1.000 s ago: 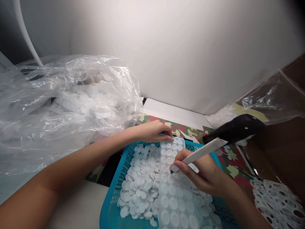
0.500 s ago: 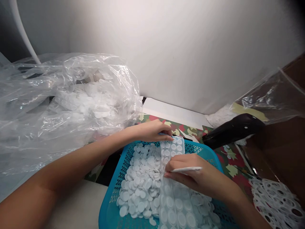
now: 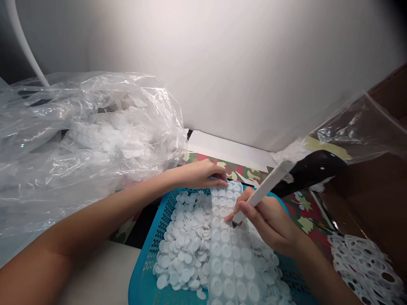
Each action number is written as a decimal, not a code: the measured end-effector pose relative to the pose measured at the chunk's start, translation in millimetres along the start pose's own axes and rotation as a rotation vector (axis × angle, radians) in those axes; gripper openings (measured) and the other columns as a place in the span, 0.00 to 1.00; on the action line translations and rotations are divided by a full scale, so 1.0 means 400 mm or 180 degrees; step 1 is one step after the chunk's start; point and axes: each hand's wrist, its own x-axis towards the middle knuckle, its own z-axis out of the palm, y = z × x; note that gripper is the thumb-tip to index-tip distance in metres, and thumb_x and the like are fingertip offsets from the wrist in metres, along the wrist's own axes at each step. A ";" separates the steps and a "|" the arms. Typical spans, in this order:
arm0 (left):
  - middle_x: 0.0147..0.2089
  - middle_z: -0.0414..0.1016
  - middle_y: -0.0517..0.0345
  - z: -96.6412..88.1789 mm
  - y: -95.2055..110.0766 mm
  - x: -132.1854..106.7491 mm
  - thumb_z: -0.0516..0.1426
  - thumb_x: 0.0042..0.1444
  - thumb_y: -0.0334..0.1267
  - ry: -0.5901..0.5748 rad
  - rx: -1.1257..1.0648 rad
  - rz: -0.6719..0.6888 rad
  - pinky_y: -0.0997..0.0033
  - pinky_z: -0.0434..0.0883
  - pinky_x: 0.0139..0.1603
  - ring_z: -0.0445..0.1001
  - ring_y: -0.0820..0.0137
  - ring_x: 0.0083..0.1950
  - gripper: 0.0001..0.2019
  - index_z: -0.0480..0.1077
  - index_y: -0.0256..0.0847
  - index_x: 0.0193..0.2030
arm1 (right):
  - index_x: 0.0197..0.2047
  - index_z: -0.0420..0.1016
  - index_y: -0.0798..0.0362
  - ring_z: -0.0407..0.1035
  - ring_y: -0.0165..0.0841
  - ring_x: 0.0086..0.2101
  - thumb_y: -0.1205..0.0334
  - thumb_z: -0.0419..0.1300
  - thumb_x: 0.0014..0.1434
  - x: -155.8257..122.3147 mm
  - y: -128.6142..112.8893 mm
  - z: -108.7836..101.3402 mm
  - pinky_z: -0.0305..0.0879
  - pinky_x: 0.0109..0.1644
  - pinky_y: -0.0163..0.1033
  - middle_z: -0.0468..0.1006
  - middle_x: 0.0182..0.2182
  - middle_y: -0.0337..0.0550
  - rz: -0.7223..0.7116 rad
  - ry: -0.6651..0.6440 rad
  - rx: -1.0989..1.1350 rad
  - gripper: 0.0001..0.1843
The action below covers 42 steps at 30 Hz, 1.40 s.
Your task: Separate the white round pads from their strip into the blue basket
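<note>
A translucent strip of white round discs (image 3: 224, 254) lies lengthwise over a heap of loose white discs (image 3: 186, 241) in a blue perforated plastic basket (image 3: 140, 275). My left hand (image 3: 200, 174) pinches the strip's far end at the basket's far rim. My right hand (image 3: 263, 224) grips a flat white stick (image 3: 267, 186), and the stick's dark tip rests on the strip among the discs. The hand hides part of the strip.
A large clear plastic bag (image 3: 79, 127) full of white discs lies at left. A black handled tool (image 3: 313, 171) sits at right on patterned cloth (image 3: 229, 167). Punched white scrap (image 3: 365, 271) lies at lower right, below a brown cardboard wall (image 3: 359, 199).
The white stick has turned from lying level in my right hand to standing steeply, its tip down on the strip. My left hand has barely moved.
</note>
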 end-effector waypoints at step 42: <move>0.34 0.76 0.57 -0.002 0.003 0.002 0.53 0.61 0.40 0.0051 -0.0018 -0.0023 0.75 0.61 0.30 0.70 0.75 0.30 0.10 0.71 0.37 0.39 | 0.36 0.76 0.55 0.72 0.29 0.32 0.68 0.60 0.59 0.010 -0.014 0.006 0.70 0.36 0.34 0.78 0.30 0.41 -0.0619 -0.0219 0.0615 0.03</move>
